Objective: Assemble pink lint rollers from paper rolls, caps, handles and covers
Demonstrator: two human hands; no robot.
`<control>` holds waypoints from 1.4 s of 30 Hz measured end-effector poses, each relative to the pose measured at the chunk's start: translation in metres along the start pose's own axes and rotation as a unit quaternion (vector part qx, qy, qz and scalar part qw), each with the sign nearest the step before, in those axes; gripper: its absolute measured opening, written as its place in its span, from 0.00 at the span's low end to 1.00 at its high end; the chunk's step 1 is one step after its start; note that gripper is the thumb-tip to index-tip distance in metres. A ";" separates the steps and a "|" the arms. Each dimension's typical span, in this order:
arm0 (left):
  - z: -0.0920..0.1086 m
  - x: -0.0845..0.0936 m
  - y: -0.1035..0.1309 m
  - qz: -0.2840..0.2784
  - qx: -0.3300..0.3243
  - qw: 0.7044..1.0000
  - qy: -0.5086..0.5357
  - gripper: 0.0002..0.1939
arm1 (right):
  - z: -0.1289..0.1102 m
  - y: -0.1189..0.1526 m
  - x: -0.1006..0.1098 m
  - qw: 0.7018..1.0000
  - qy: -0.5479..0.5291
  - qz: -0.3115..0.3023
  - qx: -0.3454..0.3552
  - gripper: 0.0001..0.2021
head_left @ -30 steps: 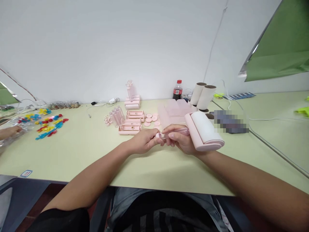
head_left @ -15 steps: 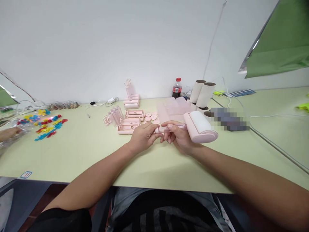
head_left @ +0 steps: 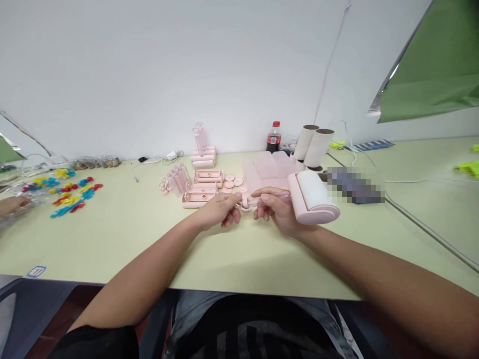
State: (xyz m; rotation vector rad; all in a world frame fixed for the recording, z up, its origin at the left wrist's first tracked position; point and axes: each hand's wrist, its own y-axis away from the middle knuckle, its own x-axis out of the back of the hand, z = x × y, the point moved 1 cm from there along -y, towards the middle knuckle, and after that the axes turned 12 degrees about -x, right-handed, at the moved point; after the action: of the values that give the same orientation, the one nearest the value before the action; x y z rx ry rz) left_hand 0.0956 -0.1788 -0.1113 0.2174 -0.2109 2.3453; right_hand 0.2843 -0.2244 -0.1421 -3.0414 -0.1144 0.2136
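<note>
My right hand [head_left: 283,215] is closed around the clear pink handle of a lint roller [head_left: 315,193]. The roller's pink head with its white roll sticks out to the right, above the table. My left hand [head_left: 217,209] pinches a small pink hanging loop at the handle's left end between thumb and forefinger, its other fingers curled below. Just behind my left hand lie open pink roller housings [head_left: 194,200]. Pink round discs [head_left: 229,184] are spread beside them, partly hidden by my hands.
Clear pink handles [head_left: 178,178] and small loops [head_left: 164,186] lie left of the housings. Behind my hands are translucent pink covers [head_left: 267,164], white paper rolls [head_left: 319,148] and a cola bottle [head_left: 274,137]. Far left, another person's hand [head_left: 14,205] touches plastic bags near colourful pieces [head_left: 77,199].
My left hand has shifted slightly left and its grip has moved out to the loop at the handle's end. My right hand and the roller stay nearly in place.
</note>
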 end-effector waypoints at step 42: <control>-0.009 0.004 -0.007 0.023 -0.096 0.994 0.040 0.23 | -0.013 0.004 -0.007 0.998 0.056 -0.006 -0.017 0.25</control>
State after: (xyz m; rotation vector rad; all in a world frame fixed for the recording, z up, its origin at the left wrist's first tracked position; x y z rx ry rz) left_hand 0.0968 -0.1697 -0.1190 0.0240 -0.4039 2.3555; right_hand 0.2793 -0.2306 -0.1289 -3.0774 -0.1299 0.0405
